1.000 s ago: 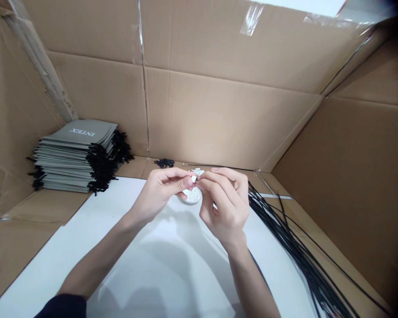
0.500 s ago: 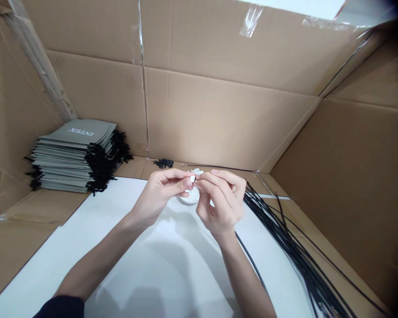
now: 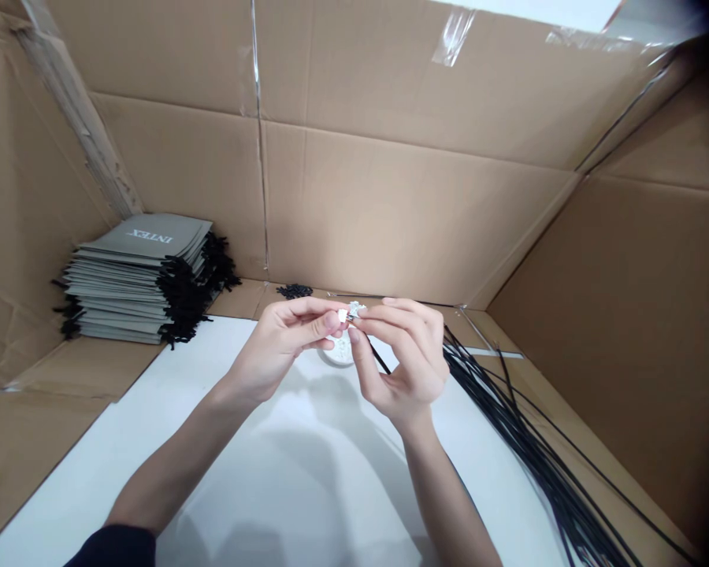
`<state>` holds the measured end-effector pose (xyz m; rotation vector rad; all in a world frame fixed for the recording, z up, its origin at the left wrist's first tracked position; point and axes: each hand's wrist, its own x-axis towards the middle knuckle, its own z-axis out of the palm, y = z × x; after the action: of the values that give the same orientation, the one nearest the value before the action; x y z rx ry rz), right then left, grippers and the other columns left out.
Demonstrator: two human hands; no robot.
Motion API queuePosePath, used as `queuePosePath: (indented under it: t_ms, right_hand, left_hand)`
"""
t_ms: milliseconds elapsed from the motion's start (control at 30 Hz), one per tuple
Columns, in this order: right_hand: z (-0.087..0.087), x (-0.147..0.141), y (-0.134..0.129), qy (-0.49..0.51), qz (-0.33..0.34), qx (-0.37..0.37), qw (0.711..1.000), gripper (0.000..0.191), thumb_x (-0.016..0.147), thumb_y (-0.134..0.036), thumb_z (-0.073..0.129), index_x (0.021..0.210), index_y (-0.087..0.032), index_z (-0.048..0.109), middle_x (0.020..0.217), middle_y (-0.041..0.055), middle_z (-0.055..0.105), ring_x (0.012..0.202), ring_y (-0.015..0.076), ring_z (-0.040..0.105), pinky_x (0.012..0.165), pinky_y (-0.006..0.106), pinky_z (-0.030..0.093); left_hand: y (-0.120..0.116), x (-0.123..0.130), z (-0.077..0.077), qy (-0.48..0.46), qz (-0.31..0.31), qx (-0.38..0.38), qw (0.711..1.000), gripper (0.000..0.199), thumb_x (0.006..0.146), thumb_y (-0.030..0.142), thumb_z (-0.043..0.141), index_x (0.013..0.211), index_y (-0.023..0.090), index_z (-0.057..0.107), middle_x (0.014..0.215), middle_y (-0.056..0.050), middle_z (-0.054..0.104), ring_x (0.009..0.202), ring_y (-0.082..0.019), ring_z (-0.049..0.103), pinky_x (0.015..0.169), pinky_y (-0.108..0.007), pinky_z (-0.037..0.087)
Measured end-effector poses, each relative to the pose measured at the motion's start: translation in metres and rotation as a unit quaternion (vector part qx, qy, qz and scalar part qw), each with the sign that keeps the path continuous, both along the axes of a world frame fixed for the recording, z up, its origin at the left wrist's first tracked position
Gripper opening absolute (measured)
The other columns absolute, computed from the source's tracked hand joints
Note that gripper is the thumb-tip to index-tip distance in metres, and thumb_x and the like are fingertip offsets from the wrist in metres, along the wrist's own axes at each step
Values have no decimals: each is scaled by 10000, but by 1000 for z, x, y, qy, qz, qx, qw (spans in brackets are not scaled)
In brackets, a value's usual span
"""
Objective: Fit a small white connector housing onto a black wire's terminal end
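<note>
My left hand point(image 3: 277, 346) pinches a small white plastic connector point(image 3: 343, 316) between thumb and index finger. My right hand point(image 3: 405, 354) is close against it, its fingertips at the thin wire end of a black cable point(image 3: 380, 359). The cable meets the connector and runs back under my right palm; how far the wires go in is too small to tell. Just below and behind the fingers sits a round white dish point(image 3: 338, 353) of small white pieces, partly hidden. More white pieces point(image 3: 358, 308) lie just beyond it.
Grey INTEX-printed pouches with black cords point(image 3: 147, 276) are stacked at the left. A small heap of black pieces point(image 3: 295, 291) lies at the back. Many black cables point(image 3: 525, 449) stretch along the right side of the white board point(image 3: 213, 465). Cardboard walls point(image 3: 413, 213) enclose the area.
My right thumb has moved away from the other fingers, and the black cable shows between them. The left hand keeps its pinch on the white connector. The view has shifted slightly.
</note>
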<state>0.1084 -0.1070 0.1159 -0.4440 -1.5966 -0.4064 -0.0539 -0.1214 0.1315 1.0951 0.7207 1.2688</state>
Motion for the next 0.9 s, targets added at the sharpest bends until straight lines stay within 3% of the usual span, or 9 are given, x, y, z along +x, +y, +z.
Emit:
queuePosePath:
  t_ms: [300, 533, 733, 900]
  right_hand:
    - [-4, -1, -3, -20, -16, 17, 1000, 161, 863, -8, 713, 940, -142, 667, 880, 60, 749, 931, 224, 664, 795, 376, 556]
    - [-5, -1, -5, -23, -13, 14, 1000, 166, 893, -31, 701, 965, -172, 651, 883, 40, 744, 932, 226, 665, 794, 387, 550]
    - [-6, 1, -7, -28, -24, 25, 999, 168, 870, -9, 720, 967, -133, 661, 887, 66, 742, 968, 229, 657, 812, 379, 550]
    - [-9, -2, -5, -10, -23, 33, 999, 179, 864, -9, 721, 970, -142, 666, 883, 62, 746, 950, 226, 661, 790, 382, 551]
  left_hand:
    - [-1, 4, -3, 1, -19, 16, 1000, 207, 748, 374, 919, 849, 222, 820, 815, 0, 729, 709, -76, 590, 584, -136, 487]
    - [1, 2, -1, 37, -37, 64, 997, 157, 822, 351, 854, 798, 209, 792, 889, 1, 711, 840, -94, 611, 787, -173, 504]
    - [4, 3, -5, 15, -58, 43, 997, 227, 780, 389, 887, 765, 193, 774, 875, 7, 686, 789, -89, 587, 730, -185, 493]
    - [1, 9, -9, -30, -59, 24, 998, 168, 777, 359, 893, 765, 222, 796, 880, 19, 698, 767, -70, 577, 712, -167, 496]
